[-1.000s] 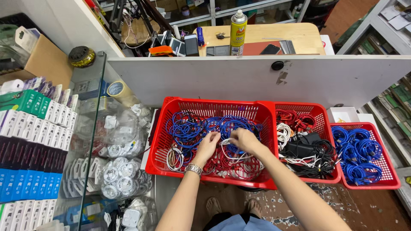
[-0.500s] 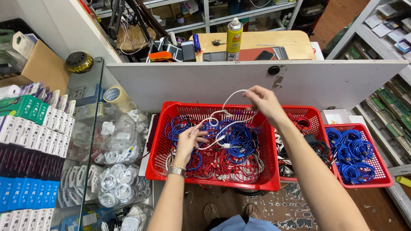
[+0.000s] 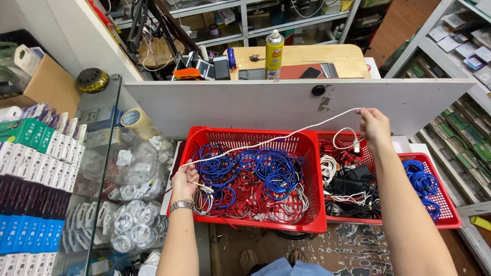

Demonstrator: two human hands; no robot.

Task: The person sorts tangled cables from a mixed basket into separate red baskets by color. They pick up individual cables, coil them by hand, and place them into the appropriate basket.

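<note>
I see thin white cable (image 3: 276,137) stretched over big red plastic basket (image 3: 307,225) of blue coils (image 3: 273,171); left hand (image 3: 185,180), right hand (image 3: 373,125) fingers pinching ends. White board (image 3: 245,105) behind. Hands farther apart than before.

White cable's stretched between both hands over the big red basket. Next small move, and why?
Probably bring the right hand back toward the left hand to start looping the white cable. It is pulled out nearly straight between them, clear of the blue and red coils in the large red basket, and its plug end dangles below the right hand.
</note>
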